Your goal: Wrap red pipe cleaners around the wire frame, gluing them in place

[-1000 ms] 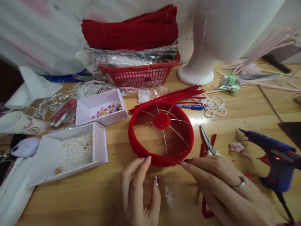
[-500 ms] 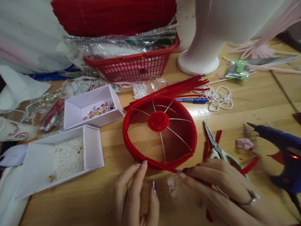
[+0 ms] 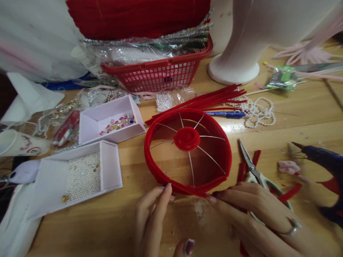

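A red velvety ring (image 3: 227, 150) with thin metal spokes and a coiled red hub (image 3: 187, 138) lies on the wooden table. My left hand (image 3: 154, 214) has its fingertips on the ring's near-left rim, one fingertip showing below it; its thumb is held well apart, nearer me. Between thumb and forefinger, my right hand (image 3: 257, 210) pinches the end of a red velvety strip (image 3: 197, 192) that runs along the ring's near edge. Scissors (image 3: 252, 166) lie beyond my right hand, their handles partly covered by it. Red strip pieces (image 3: 291, 192) are beside them.
White boxes hold gems (image 3: 118, 123) and pearl beads (image 3: 83, 175) at left. Behind stand a red basket (image 3: 160, 73) and a white mannequin stand (image 3: 233, 69). Red strips (image 3: 209, 98), a blue pen (image 3: 227, 115) and pearl strings (image 3: 259, 112) lie beyond the ring. A glue gun (image 3: 321, 157) is at right.
My left thumb has moved down and away from the ring while the fingers stay at its rim. My right hand keeps its pinch. The whole view has shifted slightly.
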`<action>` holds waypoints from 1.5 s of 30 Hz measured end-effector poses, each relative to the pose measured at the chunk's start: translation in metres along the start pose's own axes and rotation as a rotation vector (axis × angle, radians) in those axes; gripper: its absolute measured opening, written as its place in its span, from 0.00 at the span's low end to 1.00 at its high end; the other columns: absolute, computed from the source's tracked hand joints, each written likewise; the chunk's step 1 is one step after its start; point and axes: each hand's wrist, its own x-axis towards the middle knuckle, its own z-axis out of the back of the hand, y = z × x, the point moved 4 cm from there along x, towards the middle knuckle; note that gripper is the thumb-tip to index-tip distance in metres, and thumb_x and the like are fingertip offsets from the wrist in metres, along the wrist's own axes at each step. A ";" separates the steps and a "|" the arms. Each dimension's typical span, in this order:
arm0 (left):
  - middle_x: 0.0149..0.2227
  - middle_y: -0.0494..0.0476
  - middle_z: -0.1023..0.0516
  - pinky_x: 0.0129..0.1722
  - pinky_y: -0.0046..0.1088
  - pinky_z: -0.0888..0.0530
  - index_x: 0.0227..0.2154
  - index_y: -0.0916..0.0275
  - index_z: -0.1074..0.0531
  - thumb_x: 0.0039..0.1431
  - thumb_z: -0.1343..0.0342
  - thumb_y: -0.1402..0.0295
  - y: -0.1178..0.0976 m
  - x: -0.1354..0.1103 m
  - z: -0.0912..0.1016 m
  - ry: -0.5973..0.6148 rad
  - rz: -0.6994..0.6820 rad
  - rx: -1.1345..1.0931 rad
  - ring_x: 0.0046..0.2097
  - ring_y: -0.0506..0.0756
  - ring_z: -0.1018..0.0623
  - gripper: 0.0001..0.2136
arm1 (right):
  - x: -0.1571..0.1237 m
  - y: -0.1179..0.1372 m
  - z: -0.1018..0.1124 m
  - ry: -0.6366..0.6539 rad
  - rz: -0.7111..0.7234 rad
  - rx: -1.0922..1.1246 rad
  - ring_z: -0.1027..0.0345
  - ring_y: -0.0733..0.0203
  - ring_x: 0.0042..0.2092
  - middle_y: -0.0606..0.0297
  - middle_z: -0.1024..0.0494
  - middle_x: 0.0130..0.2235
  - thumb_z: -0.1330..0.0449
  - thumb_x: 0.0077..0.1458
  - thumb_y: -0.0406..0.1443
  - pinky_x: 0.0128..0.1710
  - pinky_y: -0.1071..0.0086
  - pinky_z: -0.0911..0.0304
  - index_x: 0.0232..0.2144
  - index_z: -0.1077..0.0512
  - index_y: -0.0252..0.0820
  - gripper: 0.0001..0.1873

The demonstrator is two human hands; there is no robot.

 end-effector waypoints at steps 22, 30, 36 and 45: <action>0.50 0.64 0.25 0.38 0.36 0.20 0.60 0.53 0.26 0.62 0.44 0.44 0.032 0.001 0.003 0.132 0.396 -0.830 0.39 0.58 0.22 0.29 | 0.004 0.003 -0.001 0.007 0.017 -0.068 0.24 0.59 0.42 0.58 0.19 0.39 0.49 0.70 0.30 0.39 0.68 0.30 0.48 0.22 0.42 0.15; 0.50 0.67 0.22 0.37 0.35 0.20 0.57 0.58 0.25 0.65 0.44 0.47 0.031 0.008 0.009 0.030 0.480 -0.728 0.40 0.58 0.22 0.26 | 0.015 0.006 0.001 -0.153 0.080 -0.070 0.24 0.61 0.37 0.62 0.21 0.37 0.41 0.58 0.21 0.35 0.68 0.29 0.45 0.23 0.41 0.16; 0.44 0.62 0.22 0.35 0.36 0.21 0.37 0.58 0.23 0.63 0.45 0.44 0.021 0.015 0.018 0.028 0.511 -1.036 0.37 0.57 0.23 0.21 | 0.001 0.013 0.010 -0.336 0.028 -0.019 0.26 0.54 0.46 0.60 0.21 0.43 0.32 0.54 0.27 0.46 0.60 0.28 0.50 0.24 0.43 0.21; 0.51 0.63 0.23 0.41 0.41 0.20 0.37 0.56 0.25 0.69 0.61 0.41 -0.014 -0.013 0.023 0.263 0.578 -1.198 0.45 0.60 0.21 0.27 | 0.002 0.095 -0.013 -0.414 0.076 0.108 0.23 0.62 0.39 0.61 0.22 0.39 0.37 0.65 0.37 0.38 0.70 0.25 0.44 0.24 0.41 0.07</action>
